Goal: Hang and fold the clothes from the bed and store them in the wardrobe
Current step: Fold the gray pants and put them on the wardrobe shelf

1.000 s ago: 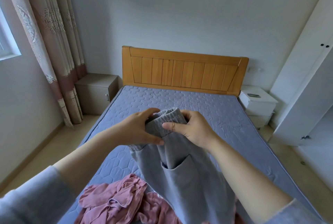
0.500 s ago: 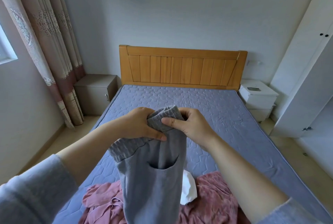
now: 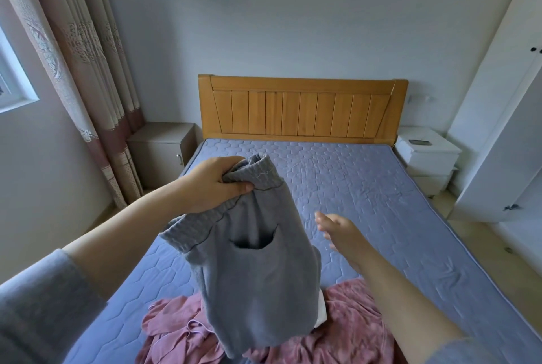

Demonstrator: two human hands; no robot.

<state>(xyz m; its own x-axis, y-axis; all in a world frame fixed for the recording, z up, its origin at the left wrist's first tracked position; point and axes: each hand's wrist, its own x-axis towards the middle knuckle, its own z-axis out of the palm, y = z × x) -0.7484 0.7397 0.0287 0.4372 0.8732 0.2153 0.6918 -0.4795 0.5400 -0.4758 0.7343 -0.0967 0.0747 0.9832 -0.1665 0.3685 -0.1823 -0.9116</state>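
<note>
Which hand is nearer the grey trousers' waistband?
Left. The left hand grips the waistband of the grey trousers. The right hand is open, lower and to their right, apart from them, above the bed.

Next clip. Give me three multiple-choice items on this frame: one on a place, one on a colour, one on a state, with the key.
1. The pink clothes lie: A in the wardrobe; B on the near end of the bed; C on a nightstand.
2. The held-up garment is: A grey; B white; C green.
3. The right hand is: A gripping the waistband; B resting on the headboard; C open, holding nothing.
Key: 1 B, they are heaped on the bed; 2 A, grey fabric hangs from the left hand; 3 C, its fingers are extended, clear of the cloth.
</note>
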